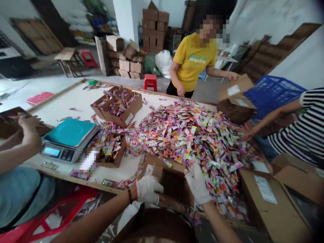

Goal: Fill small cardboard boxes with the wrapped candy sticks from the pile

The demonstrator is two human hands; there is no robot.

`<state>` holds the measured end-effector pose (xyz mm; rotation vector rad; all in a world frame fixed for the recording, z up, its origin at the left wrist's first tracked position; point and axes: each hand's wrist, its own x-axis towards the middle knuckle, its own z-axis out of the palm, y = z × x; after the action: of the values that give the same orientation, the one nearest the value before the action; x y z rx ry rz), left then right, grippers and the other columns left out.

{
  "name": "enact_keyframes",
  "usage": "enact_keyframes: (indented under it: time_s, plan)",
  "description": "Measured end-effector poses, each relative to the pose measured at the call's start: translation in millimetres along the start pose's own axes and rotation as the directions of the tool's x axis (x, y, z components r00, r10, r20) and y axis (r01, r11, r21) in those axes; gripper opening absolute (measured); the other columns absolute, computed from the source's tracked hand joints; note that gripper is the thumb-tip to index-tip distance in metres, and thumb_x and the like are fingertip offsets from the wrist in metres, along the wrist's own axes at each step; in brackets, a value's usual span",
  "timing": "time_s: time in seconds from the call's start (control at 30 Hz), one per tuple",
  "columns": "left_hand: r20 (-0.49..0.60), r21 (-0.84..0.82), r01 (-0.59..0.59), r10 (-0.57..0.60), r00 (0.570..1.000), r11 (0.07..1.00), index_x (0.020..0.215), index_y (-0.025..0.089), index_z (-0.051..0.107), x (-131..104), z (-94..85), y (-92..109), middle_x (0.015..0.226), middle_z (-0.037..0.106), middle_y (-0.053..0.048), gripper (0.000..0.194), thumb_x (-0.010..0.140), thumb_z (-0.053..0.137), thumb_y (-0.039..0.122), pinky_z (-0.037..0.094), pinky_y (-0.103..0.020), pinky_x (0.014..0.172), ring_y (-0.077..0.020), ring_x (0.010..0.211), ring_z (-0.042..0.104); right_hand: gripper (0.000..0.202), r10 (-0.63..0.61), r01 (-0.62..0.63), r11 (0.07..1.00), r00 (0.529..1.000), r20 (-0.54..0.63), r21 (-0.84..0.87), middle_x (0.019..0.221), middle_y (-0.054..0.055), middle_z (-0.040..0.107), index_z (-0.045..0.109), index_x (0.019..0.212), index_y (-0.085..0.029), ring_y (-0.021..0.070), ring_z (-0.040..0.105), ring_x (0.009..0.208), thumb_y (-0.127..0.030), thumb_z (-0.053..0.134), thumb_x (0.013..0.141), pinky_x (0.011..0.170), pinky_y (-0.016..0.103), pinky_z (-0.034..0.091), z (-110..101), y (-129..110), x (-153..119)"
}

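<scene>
Huge sachet pile (192, 135) dumped across the desk (76, 101), gloved hands working a carton at its near edge.

Pile as landmark: sprawled mid-desk, pink, yellow and green all over. Open cardboard box (172, 184) tucked right against its near edge, looks dark and empty inside. Left hand (148, 189) in a white glove, grip closed on the box's left flap. Right hand (197, 184) gloved too, fingers curled over the box's right wall, touching the pile's edge. Left of the pile: two part-filled trays (118, 106) and a scale (68, 140) with a teal top. Behind the pile, a person in a yellow shirt (193, 60); right of it, a striped sleeve (303, 125).
</scene>
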<state>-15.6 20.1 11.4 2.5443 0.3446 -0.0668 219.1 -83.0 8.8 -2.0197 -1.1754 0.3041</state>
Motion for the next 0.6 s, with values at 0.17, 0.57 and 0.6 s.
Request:
enact_keyframes:
  time_s: [0.17, 0.57, 0.6]
  plan:
    - [-0.078, -0.135, 0.097, -0.108, 0.991, 0.986, 0.075, 0.02, 0.068, 11, 8.8, 0, 0.069, 0.066, 0.0, 0.029, 0.081, 0.062, 0.047, 0.035, -0.022, 0.057, -0.0141, 0.068, 0.061, 0.026, -0.122, 0.135, 0.989, 0.977, 0.174, -0.066, 0.107, 0.009, 0.063, 0.06, 0.102, -0.021, 0.0227, 0.059, 0.1, -0.037, 0.054, 0.083, 0.089, 0.038, 0.048, -30, 12, -52]
    - [-0.443, 0.275, 0.244, -0.103, 0.89, 0.93, 0.135, 0.015, 0.044, 39, 8.4, 21, 0.126, 0.055, -0.014, 0.061, 0.078, 0.06, 0.028, 0.025, -0.055, 0.106, -0.0316, 0.121, 0.043, 0.065, 0.2, -0.206, 0.924, 0.978, -0.052, -0.321, 0.115, 0.021, 0.052, 0.048, 0.116, -0.006, 0.0344, 0.048, 0.11, -0.027, 0.074, 0.061, 0.096, 0.046, 0.043, 9, 20, -49]
    - [-0.401, 0.293, 0.198, -0.067, 0.913, 0.935, 0.129, 0.018, 0.05, 37, 8.2, 20, 0.117, 0.059, -0.01, 0.051, 0.08, 0.059, 0.028, 0.029, -0.052, 0.103, -0.0279, 0.112, 0.049, 0.077, 0.196, -0.217, 0.914, 0.976, -0.097, -0.342, 0.12, 0.023, 0.048, 0.044, 0.121, -0.004, 0.0359, 0.045, 0.114, -0.028, 0.078, 0.057, 0.097, 0.046, 0.042, 7, 19, -51]
